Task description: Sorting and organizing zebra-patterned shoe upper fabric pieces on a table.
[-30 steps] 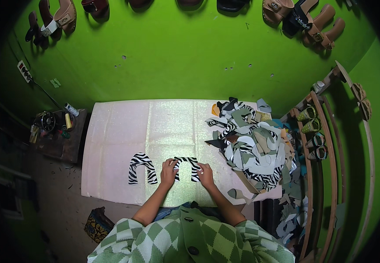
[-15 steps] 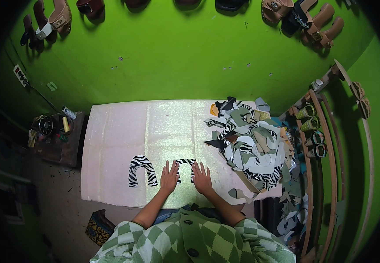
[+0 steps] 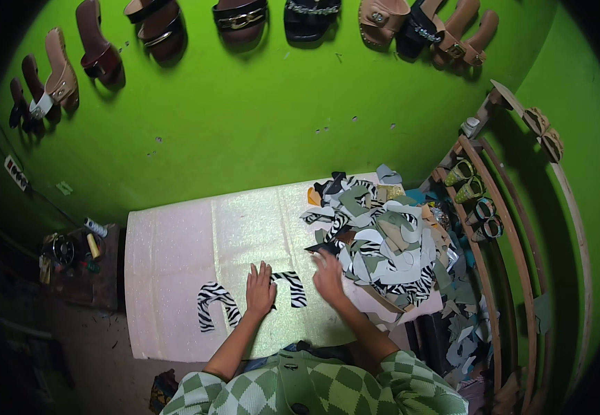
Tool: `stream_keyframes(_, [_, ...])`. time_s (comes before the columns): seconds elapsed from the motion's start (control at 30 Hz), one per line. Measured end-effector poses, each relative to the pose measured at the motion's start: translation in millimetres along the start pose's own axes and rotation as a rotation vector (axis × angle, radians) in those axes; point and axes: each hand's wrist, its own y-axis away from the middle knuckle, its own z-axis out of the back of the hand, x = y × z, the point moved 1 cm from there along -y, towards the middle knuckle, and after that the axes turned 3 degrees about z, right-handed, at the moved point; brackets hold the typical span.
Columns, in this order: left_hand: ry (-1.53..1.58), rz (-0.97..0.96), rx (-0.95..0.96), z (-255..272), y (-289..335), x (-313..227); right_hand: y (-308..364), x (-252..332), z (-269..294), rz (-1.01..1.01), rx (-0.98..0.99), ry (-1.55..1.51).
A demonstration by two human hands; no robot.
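My left hand (image 3: 261, 290) lies flat, fingers stretched out, over the left part of an angular zebra-print cut piece (image 3: 298, 290). That hand hides part of the piece. To the left of it, an arched zebra-print piece (image 3: 208, 304) lies on the pale shimmering sheet (image 3: 169, 256) that covers the table. My right hand (image 3: 327, 278) is off the cut piece, its fingers loosely bent and somewhat blurred. Its fingertips are beside a pointed black scrap (image 3: 322, 248) at the left edge of the scrap heap; I see nothing held in them.
A heap of grey, white and zebra-print scraps (image 3: 390, 242) covers the table's right side and spills over its edge. A wooden rack (image 3: 497, 228) with sandals stands at right. A small table (image 3: 99, 277) with thread spools is at left. Sandals (image 3: 241, 21) hang on the green wall.
My right hand has lifted off the angular zebra-print piece and moved right, toward the scraps. My left hand stays on that piece. The view has tilted and shifted, showing more hanging sandals.
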Motion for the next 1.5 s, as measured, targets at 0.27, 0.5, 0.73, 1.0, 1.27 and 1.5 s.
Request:
stream_keyframes(0.27, [0.109, -0.156, -0.019, -4.0, -70.3, -35.0, -41.9, -77.7, 65.3, -0.287, 0.075, 0.373])
stream_keyframes(0.5, [-0.029, -0.307, 0.001, -44.2, -164.8, -56.2, -73.8, -97.0, 34.2, -0.064, 0.020, 0.318])
stream_keyframes(0.73, [-0.136, -0.227, 0.020, -72.8, -234.2, -47.0, -155.6, -121.7, 29.3, -0.047, -0.017, 0.336])
stream_keyframes(1.0, [-0.334, -0.437, -0.099, -74.9, -257.4, -36.2, -191.1, -176.3, 18.3, -0.198, -0.101, 0.450])
stream_keyframes(1.27, [0.205, -0.313, -0.126, -34.3, -247.9, -56.2, -174.7, -167.3, 28.8, -0.161, -0.202, 0.343])
stream_keyframes(1.5, [0.629, 0.157, 0.035, -42.6, -217.5, -22.8, -161.3, -132.8, 52.9, -0.099, -0.318, 0.090])
